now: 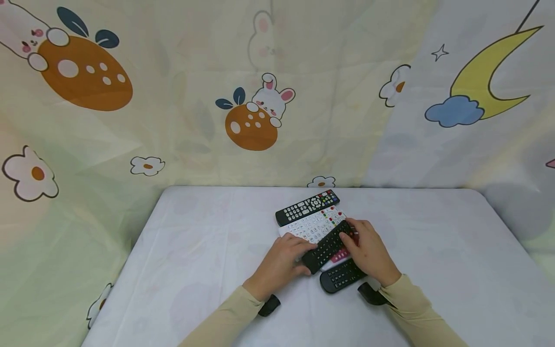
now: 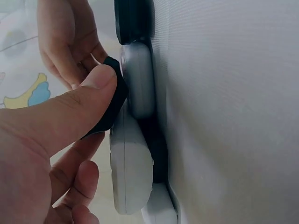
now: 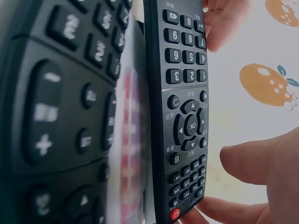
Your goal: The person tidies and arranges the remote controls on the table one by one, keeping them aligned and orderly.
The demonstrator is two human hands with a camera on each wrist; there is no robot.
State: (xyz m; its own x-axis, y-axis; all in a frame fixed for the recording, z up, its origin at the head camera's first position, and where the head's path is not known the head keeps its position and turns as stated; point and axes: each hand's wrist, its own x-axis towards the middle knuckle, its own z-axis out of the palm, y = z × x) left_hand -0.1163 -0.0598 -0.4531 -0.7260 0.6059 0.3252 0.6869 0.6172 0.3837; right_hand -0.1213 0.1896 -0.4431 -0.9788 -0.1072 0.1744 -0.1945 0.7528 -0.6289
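My left hand (image 1: pixel 279 262) pinches the near end of a black remote control (image 1: pixel 326 248) between thumb and fingers. That remote lies slanted above several others, and the left wrist view shows it tilted. At its far end is my right hand (image 1: pixel 372 250), its fingers curled around the end by the red button. In the right wrist view the right thumb (image 3: pixel 252 158) stands off the button face. Beneath lie a white remote control (image 1: pixel 309 227) and a white remote control with pink buttons (image 1: pixel 340 255), partly hidden. Another black remote control (image 1: pixel 340 278) sits nearest me, partly under the right hand.
At the back of the pile lies a long black remote control (image 1: pixel 307 208) with coloured buttons. All rest on a white-covered table (image 1: pixel 208 250). A patterned curtain (image 1: pixel 191 120) hangs behind the table. Dark wrist cameras, one a black block (image 1: pixel 270 305), sit below the hands.
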